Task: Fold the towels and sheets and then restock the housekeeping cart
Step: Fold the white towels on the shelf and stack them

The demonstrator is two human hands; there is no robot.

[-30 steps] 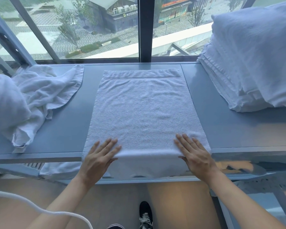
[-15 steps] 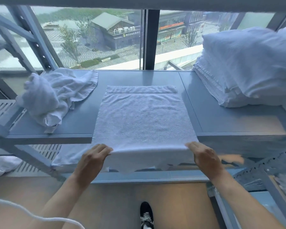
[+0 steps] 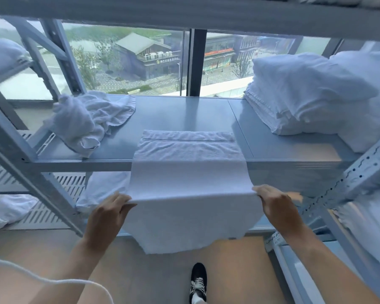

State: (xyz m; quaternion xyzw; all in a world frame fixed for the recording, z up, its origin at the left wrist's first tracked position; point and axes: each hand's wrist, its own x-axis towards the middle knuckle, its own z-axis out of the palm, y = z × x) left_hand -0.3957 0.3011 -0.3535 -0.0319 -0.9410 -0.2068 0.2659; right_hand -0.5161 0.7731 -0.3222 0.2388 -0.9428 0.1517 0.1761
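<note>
Grey metal shelf (image 3: 184,113) under white towel (image 3: 189,167), window (image 3: 130,62) behind

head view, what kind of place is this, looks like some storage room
Probably a hotel linen or housekeeping storeroom on an upper floor. Grey metal shelving holds a tall stack of folded white linens and a crumpled towel, and both hands grip a white towel at the shelf edge.

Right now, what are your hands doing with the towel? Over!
Left hand and right hand each pinch the white terry towel's near fold. Far end on grey metal shelf. Nothing in the way.
</note>
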